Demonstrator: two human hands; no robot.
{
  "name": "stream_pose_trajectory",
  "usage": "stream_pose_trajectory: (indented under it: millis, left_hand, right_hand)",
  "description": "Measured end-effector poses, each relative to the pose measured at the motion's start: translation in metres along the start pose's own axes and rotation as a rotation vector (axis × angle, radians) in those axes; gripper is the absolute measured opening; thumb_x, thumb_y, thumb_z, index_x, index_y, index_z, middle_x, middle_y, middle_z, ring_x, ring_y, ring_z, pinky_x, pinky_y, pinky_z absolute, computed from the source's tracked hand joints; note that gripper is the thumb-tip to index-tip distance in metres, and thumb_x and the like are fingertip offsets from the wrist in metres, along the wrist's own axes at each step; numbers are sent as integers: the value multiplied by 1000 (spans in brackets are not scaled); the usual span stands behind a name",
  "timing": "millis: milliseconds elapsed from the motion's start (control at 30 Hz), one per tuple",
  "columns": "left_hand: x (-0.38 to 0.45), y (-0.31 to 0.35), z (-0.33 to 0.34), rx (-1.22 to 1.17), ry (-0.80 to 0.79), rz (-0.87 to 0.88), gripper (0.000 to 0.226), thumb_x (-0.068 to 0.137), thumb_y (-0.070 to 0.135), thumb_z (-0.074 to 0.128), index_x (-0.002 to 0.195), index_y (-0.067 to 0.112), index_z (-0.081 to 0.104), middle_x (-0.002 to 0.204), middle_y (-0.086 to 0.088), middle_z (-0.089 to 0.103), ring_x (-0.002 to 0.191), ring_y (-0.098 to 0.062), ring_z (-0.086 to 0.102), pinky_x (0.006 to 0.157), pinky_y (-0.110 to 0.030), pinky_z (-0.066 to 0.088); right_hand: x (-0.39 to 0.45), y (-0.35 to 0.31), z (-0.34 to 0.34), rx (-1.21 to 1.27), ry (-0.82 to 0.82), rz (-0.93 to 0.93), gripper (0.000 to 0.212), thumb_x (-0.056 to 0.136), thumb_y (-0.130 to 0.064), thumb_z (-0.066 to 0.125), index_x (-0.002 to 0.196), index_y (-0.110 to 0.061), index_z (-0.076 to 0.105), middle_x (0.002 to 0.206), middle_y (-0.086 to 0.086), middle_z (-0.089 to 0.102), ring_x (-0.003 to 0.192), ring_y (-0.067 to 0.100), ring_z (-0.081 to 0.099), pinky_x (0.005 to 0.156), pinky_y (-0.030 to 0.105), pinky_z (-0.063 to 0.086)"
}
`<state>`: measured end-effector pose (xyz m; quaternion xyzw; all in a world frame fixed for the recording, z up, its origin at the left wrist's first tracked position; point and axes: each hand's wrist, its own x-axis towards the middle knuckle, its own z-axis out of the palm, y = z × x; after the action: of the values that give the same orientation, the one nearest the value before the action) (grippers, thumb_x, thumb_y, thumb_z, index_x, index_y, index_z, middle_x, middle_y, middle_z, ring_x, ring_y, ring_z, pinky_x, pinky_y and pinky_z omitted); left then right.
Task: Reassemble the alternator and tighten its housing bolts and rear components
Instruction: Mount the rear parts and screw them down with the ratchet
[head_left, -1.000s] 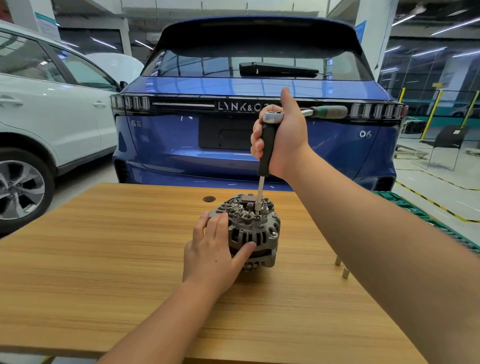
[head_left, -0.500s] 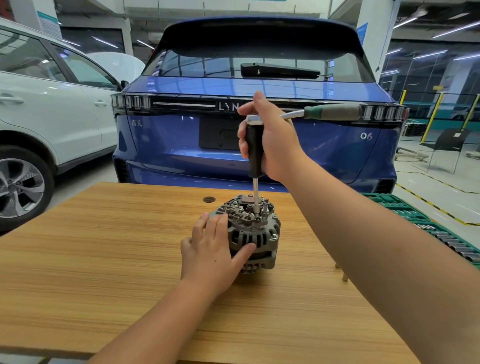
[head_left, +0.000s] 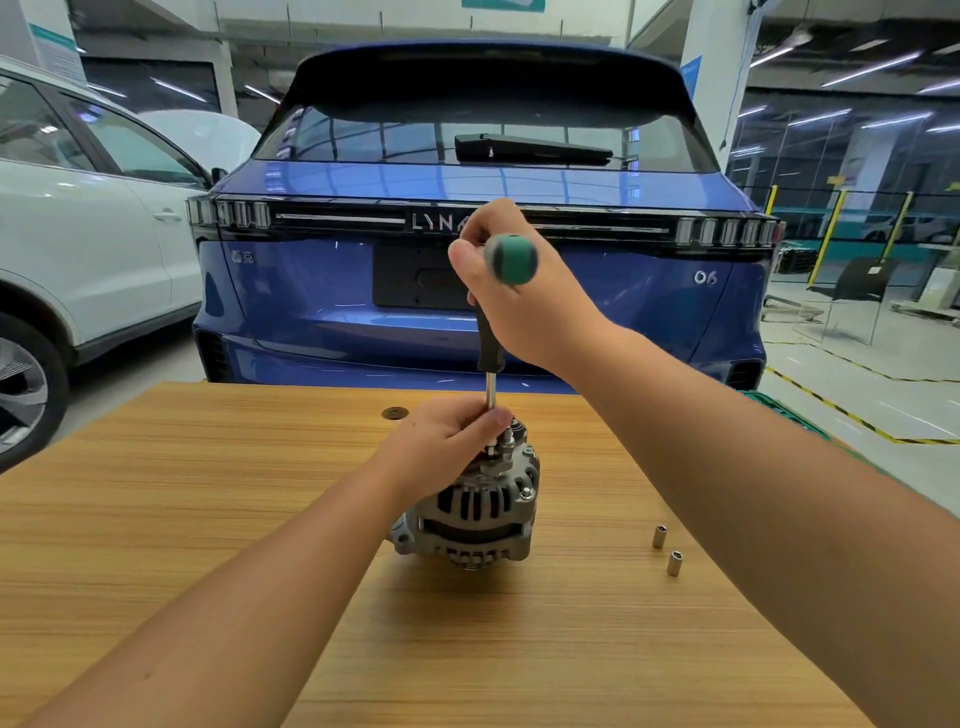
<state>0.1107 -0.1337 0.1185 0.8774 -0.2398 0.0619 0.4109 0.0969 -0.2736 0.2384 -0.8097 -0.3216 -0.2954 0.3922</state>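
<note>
Step judged: bolt tightened atop alternator (head_left: 475, 512), frame centre. Ratchet (head_left: 511, 258) gripped by right hand (head_left: 524, 306). Shaft (head_left: 491, 397) pinched by left hand (head_left: 447, 441). Next: handle swung, shaft kept straight.

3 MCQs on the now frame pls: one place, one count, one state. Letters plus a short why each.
1. Where are the loose sockets?
A. On the table, right of the alternator
B. On top of the alternator
C. In the left hand

2. How many loose sockets lie on the table?
A. One
B. Two
C. Four

3. What is the left hand doing?
A. Lying flat on the table
B. Pinching the tool shaft at the alternator's top
C. Holding a socket

Key: 1 A, both sit on the wood right of the alternator. 2 B, two small metal cylinders show. 3 B, its fingers close round the shaft just above the alternator, while the right hand grips the green-ended handle.
</note>
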Motion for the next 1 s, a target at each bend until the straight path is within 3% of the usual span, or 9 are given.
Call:
stream_pose_trajectory:
  millis: [100,233,333,467,633,733,800,900,1000]
  left_hand:
    - [0,-4,2,-13,20,19,29,99,59,46,90,40,66,83,20,67,78,3,59,70,-29,44]
    - [-1,-7,3,-9,64,19,43,100,59,45,98,26,72,83,5,69,80,-8,59,75,-37,50]
    - [-3,-8,4,-11,59,30,47,100,59,44,95,21,70,79,4,65,73,-10,58,71,-38,49]
    - [-3,-7,5,-4,74,30,44,101,61,42,95,28,71,83,6,68,80,-9,59,76,-39,51]
    - [-2,-7,5,1,63,18,36,100,63,41,90,41,67,85,12,69,82,-2,60,79,-35,52]
    - [-3,-4,4,-3,54,31,37,100,62,41,87,39,67,77,18,64,74,0,56,73,-32,45]
    - [-3,-4,4,16,57,34,31,102,59,42,85,43,65,78,22,64,76,4,56,71,-30,43]
    - [-3,-5,5,28,57,47,31,103,56,43,86,41,64,76,23,63,74,4,55,68,-29,39]
    - [-3,-6,5,20,56,53,39,103,55,44,89,27,67,79,9,63,75,-6,56,70,-34,45]
  right_hand:
    - [0,-6,-7,-33,-157,-5,8,106,-14,45,112,-15,50,105,8,52,91,22,53,76,31,46]
    - [7,-17,-13,196,-325,304,11,101,-19,52,102,-27,59,93,-7,58,78,5,58,78,36,49]
    - [14,-14,-25,400,-387,327,35,85,-34,44,112,-24,64,103,0,58,93,16,58,82,35,50]
    - [12,5,-37,543,-500,255,27,106,-35,42,119,-30,66,103,-5,67,100,16,64,86,36,52]
    - [14,13,-19,522,-237,210,19,100,-35,59,103,-23,73,90,0,69,84,15,68,79,30,57]
    - [14,17,-2,189,12,117,15,92,-36,71,90,-22,65,69,-8,61,60,1,57,59,16,47]
    - [19,16,1,-29,103,147,17,88,-25,75,88,-22,58,72,-5,60,56,0,56,54,16,44]
    - [22,9,-8,221,-47,395,14,88,-14,73,94,-17,61,75,5,67,61,15,68,60,27,56]
    - [19,2,-12,566,-229,525,18,94,-30,67,105,-16,62,79,3,71,69,17,65,76,38,54]
